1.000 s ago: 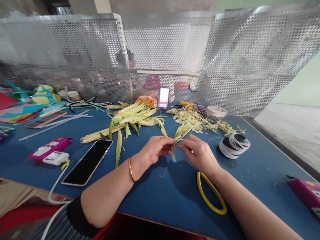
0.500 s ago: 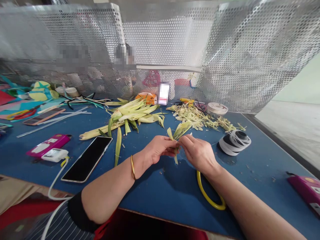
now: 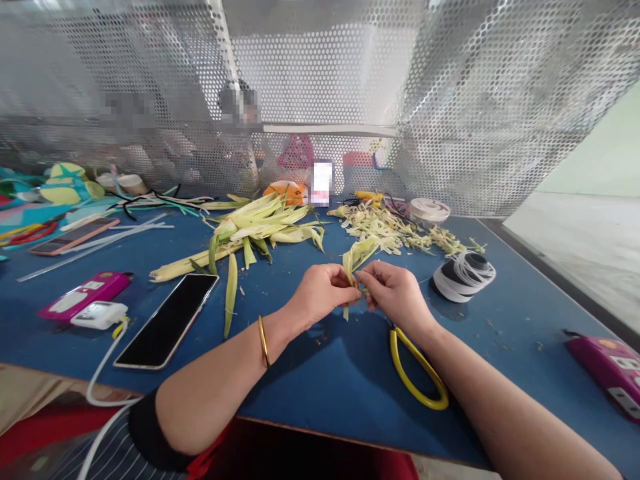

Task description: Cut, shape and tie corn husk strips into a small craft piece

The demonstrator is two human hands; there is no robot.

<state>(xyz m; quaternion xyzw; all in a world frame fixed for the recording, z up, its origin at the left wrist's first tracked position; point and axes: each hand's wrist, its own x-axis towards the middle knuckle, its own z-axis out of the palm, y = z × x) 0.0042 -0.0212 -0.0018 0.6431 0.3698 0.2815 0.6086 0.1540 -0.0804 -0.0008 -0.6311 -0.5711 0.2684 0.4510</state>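
Observation:
Above the blue table (image 3: 330, 373), my left hand (image 3: 323, 290) and my right hand (image 3: 395, 290) meet fingertip to fingertip. Both pinch a small bundle of pale green leaf strips (image 3: 356, 257) that fans upward between them, with a short end hanging below. A gold bangle sits on my left wrist. Yellow-handled scissors (image 3: 417, 373) lie under my right forearm. A pile of long green leaves (image 3: 255, 230) lies behind my left hand.
A black phone (image 3: 167, 320) lies at the left, with a pink device and a white charger beside it. Shredded leaf scraps (image 3: 395, 233) and a white tape roll (image 3: 463, 275) sit at the right. A perforated metal screen (image 3: 450, 120) walls the back; another pink device (image 3: 610, 370) lies far right.
My hands have drawn closer together on the leaf bundle, and the strips now stand more upright between the fingers. The view has shifted slightly downward.

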